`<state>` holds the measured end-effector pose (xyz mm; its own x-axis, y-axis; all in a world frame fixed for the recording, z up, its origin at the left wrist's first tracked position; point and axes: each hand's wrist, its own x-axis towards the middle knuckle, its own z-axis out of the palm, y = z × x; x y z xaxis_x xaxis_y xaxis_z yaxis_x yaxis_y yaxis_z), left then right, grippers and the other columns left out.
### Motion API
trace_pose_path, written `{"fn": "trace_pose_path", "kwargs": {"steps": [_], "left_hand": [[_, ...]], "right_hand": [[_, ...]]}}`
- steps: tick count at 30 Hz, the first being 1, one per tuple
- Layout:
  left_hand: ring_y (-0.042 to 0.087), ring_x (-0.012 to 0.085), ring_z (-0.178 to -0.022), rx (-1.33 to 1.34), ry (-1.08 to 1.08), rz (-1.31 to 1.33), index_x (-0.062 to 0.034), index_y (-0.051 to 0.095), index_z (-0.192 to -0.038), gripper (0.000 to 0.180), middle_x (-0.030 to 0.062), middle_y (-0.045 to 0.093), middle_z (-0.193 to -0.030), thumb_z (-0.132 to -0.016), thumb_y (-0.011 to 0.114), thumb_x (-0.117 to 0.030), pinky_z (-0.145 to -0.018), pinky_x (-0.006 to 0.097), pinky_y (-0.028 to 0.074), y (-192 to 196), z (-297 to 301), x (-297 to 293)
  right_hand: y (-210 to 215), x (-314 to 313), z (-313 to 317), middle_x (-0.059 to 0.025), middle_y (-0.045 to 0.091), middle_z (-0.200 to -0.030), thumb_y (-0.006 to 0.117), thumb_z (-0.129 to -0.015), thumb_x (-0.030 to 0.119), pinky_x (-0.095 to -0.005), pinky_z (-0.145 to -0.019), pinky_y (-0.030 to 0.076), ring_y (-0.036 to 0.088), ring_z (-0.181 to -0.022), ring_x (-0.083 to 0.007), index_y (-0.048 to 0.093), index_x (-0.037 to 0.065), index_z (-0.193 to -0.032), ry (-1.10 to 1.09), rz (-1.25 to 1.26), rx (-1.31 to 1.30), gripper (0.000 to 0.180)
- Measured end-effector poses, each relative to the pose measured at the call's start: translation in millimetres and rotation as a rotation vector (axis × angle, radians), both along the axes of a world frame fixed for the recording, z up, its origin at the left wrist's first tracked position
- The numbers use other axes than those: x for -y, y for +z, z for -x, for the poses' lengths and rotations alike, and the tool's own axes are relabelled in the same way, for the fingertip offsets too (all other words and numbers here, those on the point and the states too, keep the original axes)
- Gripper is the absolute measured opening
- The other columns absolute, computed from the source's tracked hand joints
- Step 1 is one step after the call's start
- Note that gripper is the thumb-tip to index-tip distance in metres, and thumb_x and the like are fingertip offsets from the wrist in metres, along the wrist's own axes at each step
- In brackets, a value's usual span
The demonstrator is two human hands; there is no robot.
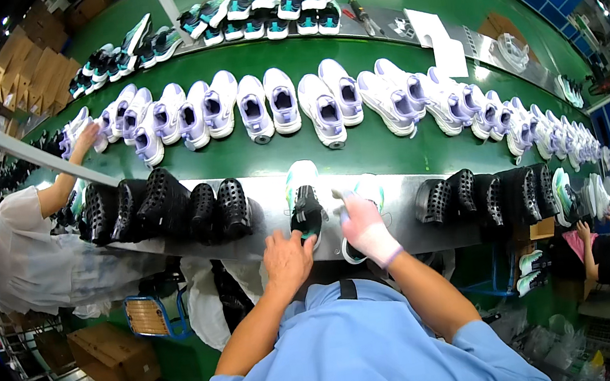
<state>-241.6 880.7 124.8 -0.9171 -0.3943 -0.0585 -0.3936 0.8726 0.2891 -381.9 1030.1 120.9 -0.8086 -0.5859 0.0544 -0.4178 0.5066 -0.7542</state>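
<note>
A black sneaker with a white and mint-green toe [305, 200] lies on the metal bench, its toe pointing away from me. My left hand [289, 262] is bare, its fingers closed on the heel end of that sneaker. A second sneaker with a pale green toe [370, 187] lies to the right, mostly covered. Over it is my right hand [365, 230] in a whitish-pink glove. Its fingers look bent, with one grey fingertip pointing up between the two sneakers. What the right hand's fingers hold, if anything, is hidden.
Black perforated shoe lasts stand left [161, 200] and right [488, 194] on the metal bench [267, 195]. Beyond, white-lavender sneakers [281, 102] line a green conveyor [225, 158]. Black-teal sneakers [265, 16] sit on a far shelf. A person [29, 239] works at left, another [606, 252] at right.
</note>
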Motion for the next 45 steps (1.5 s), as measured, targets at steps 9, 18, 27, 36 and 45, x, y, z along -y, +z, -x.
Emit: {"fn": "trace_pose_path", "kwargs": {"steps": [9,18,27,36,45], "left_hand": [[0.063,0.0414,-0.109,-0.004,0.04,-0.188,-0.0022,0.076,-0.105,0.027,0.0227,0.065,-0.123,-0.086,0.076,-0.021,-0.094,0.048,0.053,-31,7,50],[0.06,0.0442,-0.116,-0.007,0.053,-0.343,0.0052,0.071,-0.109,0.034,0.0234,0.061,-0.132,-0.08,0.08,-0.011,-0.101,0.049,0.05,-39,6,52],[0.059,0.0432,-0.117,-0.072,0.063,-0.277,0.0044,0.071,-0.106,0.033,0.0222,0.059,-0.136,-0.078,0.081,-0.01,-0.1,0.048,0.051,-42,9,44],[0.06,0.0409,-0.107,-0.164,0.044,-0.245,0.0051,0.07,-0.103,0.036,0.0209,0.064,-0.113,-0.074,0.082,-0.013,-0.094,0.048,0.051,-56,7,48],[0.063,0.0427,-0.102,-0.075,0.245,-0.274,-0.003,0.071,-0.101,0.036,0.0204,0.066,-0.105,-0.088,0.076,-0.037,-0.085,0.05,0.051,-4,1,29]], "right_hand": [[-3,67,52,-0.017,0.063,-0.13,0.064,-0.083,-0.004,-0.0465,-0.096,0.054,0.064,-0.117,-0.041,0.061,0.018,-0.139,0.753,-0.327,-0.108,0.06],[21,105,57,-0.0175,0.068,-0.104,0.083,-0.074,0.02,-0.0477,-0.084,0.057,0.069,-0.098,-0.039,0.066,0.007,-0.106,0.973,-0.617,-0.338,0.039],[12,97,58,-0.0161,0.07,-0.102,0.084,-0.071,0.03,-0.0472,-0.085,0.057,0.07,-0.101,-0.0367,0.07,0.008,-0.107,0.999,-0.53,-0.236,0.044],[20,108,52,-0.0178,0.07,-0.102,0.081,-0.075,0.022,-0.0472,-0.083,0.058,0.071,-0.099,-0.0377,0.07,0.006,-0.104,1.019,-0.619,-0.238,0.035],[1,83,51,-0.0166,0.066,-0.108,0.089,-0.069,0.026,-0.0482,-0.085,0.057,0.067,-0.106,-0.0383,0.067,0.009,-0.111,0.897,-0.501,-0.253,0.051]]}}
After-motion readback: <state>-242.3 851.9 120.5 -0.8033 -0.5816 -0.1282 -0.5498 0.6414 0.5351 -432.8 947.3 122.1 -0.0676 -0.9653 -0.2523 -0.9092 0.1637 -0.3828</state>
